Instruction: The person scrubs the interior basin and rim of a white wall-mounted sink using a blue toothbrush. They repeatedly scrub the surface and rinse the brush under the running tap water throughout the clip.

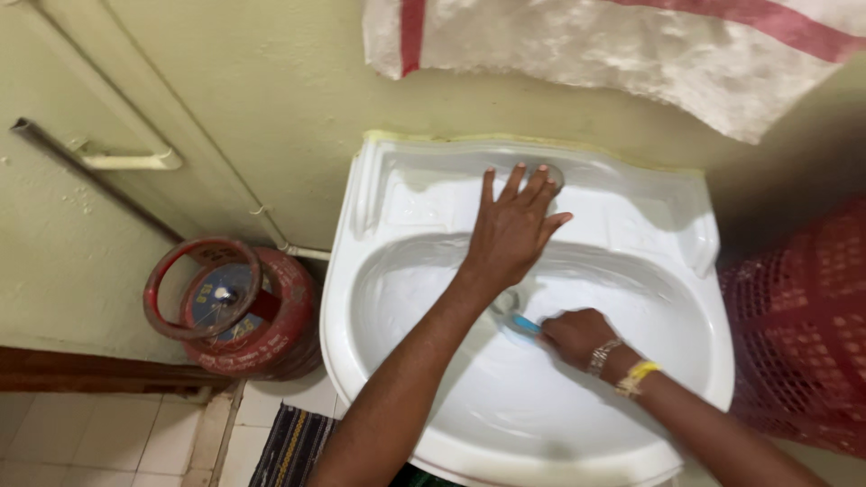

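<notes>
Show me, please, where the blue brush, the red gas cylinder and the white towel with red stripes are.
blue brush (524, 326), head view: the blue part showing beside the right hand.
red gas cylinder (287, 326), head view: its rounded red side.
white towel with red stripes (577, 41), head view: the white cloth between the stripes.

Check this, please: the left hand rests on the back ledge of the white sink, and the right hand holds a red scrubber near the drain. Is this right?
One detail is wrong: the colour. In the head view, the scrubber in the right hand is blue, not red. The rest holds: the left hand rests on the back ledge of the white sink, and the right hand holds the scrubber near the drain.
</notes>
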